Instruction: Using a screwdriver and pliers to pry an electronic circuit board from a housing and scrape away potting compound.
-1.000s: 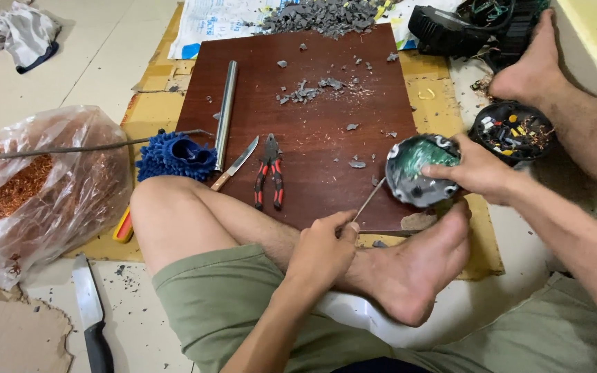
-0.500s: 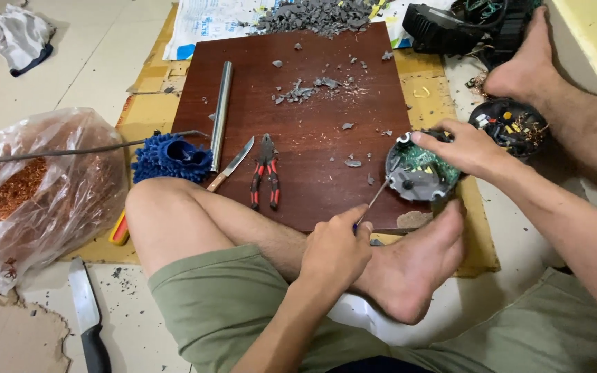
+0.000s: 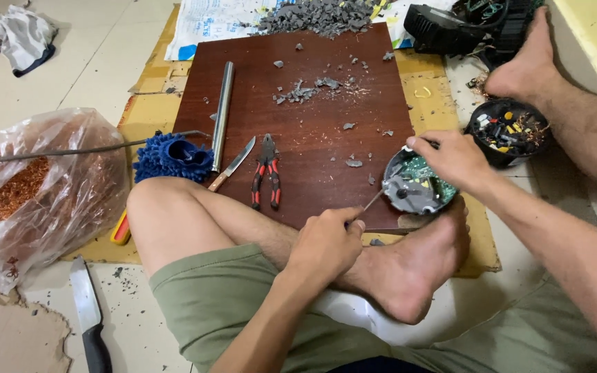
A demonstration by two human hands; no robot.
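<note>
I sit on the floor with my legs folded. My left hand [image 3: 326, 242] grips a thin screwdriver [image 3: 370, 204] whose tip touches a round electronic part [image 3: 416, 188] with a green circuit board inside. My right hand [image 3: 450, 157] holds that part by its upper rim, tilted on the front right edge of a dark brown wooden board [image 3: 298, 117], just above my foot [image 3: 416, 266].
On the board lie red-handled pliers [image 3: 267, 173], a small knife [image 3: 233, 164], a metal tube [image 3: 222, 114] and grey crumbs. A blue mop-like cloth [image 3: 171, 156], a bag of copper wire [image 3: 36, 186], a large knife [image 3: 90, 318] and a black bowl of parts [image 3: 507, 131] surround it.
My right hand has turned the round part and shifted its grip to the upper rim. My left hand keeps the screwdriver against it and has moved slightly.
</note>
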